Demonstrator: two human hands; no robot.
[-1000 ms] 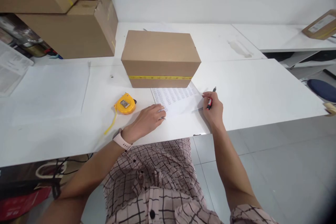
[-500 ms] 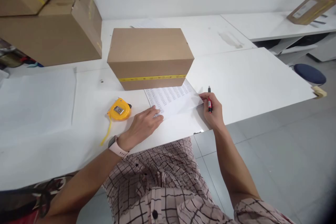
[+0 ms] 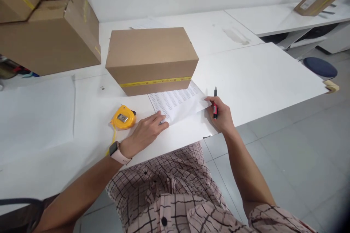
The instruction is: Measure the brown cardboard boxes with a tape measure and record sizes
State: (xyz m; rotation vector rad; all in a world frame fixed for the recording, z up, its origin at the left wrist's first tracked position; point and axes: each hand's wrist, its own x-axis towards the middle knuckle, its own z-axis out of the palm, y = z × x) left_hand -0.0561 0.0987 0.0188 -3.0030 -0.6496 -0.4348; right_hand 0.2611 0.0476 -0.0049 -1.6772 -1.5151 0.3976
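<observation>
A printed sheet of paper [image 3: 179, 102] lies partly under a closed cardboard box [image 3: 153, 62] with yellow tape along its front. My left hand [image 3: 149, 129] rests on the sheet's lower left edge, fingers stretched and slightly apart, a watch on the wrist. At the sheet's right corner, my right hand [image 3: 222, 114] is closed around a red and black pen [image 3: 215, 105], which points away from me. The thumb and forefinger of that hand touch the paper's corner, which is lifted a little. Left of my left hand sits a yellow tape measure [image 3: 124, 117] with some tape out.
Stacked cardboard boxes [image 3: 54, 40] stand at the back left. Blank white paper [image 3: 38, 113] lies on the left of the white table [image 3: 259, 76]. Another box [image 3: 317, 0] stands at the far right, beyond a dark blue stool [image 3: 319, 67].
The view has shifted slightly, moving the box and boxes leftward in the picture. Both hands keep their places at the sheet, whose right part looks a bit more lifted.
</observation>
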